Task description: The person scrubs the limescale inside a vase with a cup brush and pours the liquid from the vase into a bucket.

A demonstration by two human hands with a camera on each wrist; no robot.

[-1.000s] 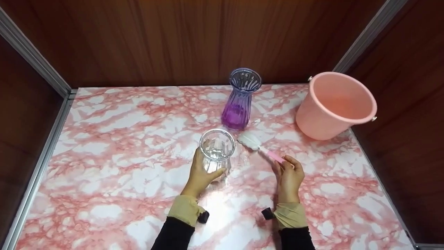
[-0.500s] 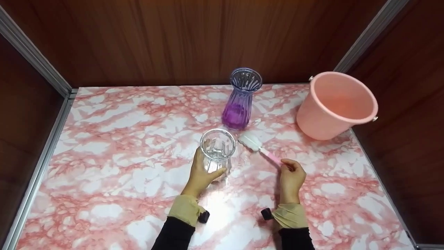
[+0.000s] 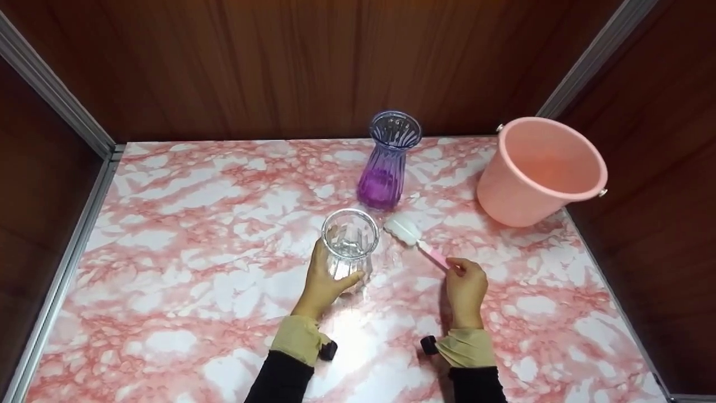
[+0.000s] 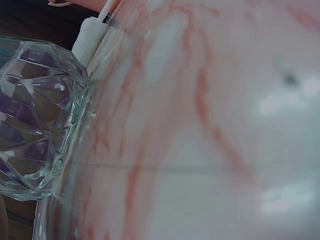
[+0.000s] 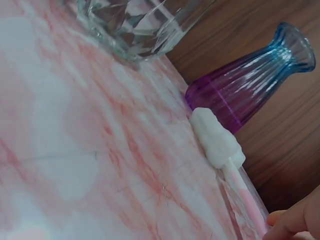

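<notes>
A person's left hand (image 3: 321, 286) holds a clear glass (image 3: 348, 266) near the middle of the table (image 3: 196, 252), fingers wrapped round its far left side and thumb laid across the front. The glass is upright, its round rim facing up; from here I cannot tell whether its base touches the table or sits just above it. Up close from the left wrist, its lower wall shows a faceted pattern.

The right hand (image 3: 467, 286) pinches the end of a brush (image 3: 404, 230) between thumb and fingertips. The brush has a white, lumpy sponge head, a white neck and a pink handle, and it slants from the hand up towards the left. Its head is down by the tabletop, just to the right of the glass and apart from it.

A purple vase (image 3: 386, 173) stands upright right behind the glass and the sponge head, bluish at its flared mouth and deeper purple towards the bottom. Off to the right, well apart from both hands, stands a pink bucket (image 3: 509, 193), its open top facing up. The table has a red-and-white marbled surface, with a dark wood-grain wall (image 3: 279, 67) behind it. Both wrists wear yellowish bands (image 3: 299, 338) below black sleeves (image 3: 279, 376).
</notes>
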